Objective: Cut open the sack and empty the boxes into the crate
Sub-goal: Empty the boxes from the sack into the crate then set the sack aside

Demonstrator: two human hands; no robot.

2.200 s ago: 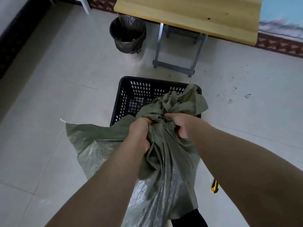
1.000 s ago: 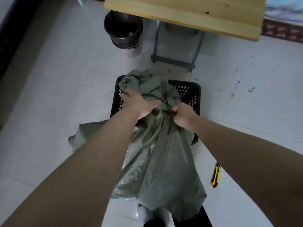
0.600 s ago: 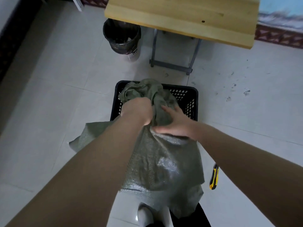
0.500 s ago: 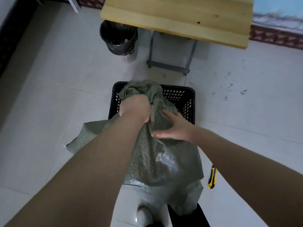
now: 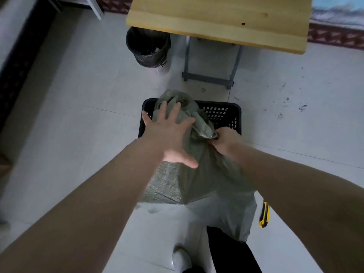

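A grey-green woven sack (image 5: 208, 178) hangs from my hands, its crumpled upper end draped into the black perforated crate (image 5: 226, 113) on the floor. My right hand (image 5: 226, 140) is clenched on a bunched fold of the sack over the crate's near right side. My left hand (image 5: 169, 136) is spread wide with fingers apart, hovering over the sack and the crate's left edge, holding nothing. No boxes are visible; the sack hides the crate's inside.
A yellow-and-black utility knife (image 5: 264, 214) lies on the tiled floor to the right of the sack. Beyond the crate stand a wooden folding table (image 5: 216, 20) and a black-lined waste bin (image 5: 147, 48). My white shoe (image 5: 181, 259) is below the sack.
My left hand has let go of the sack and spread open above it. My right hand has gone from pressing flat to gripping a fold. The sack hangs more narrowly.
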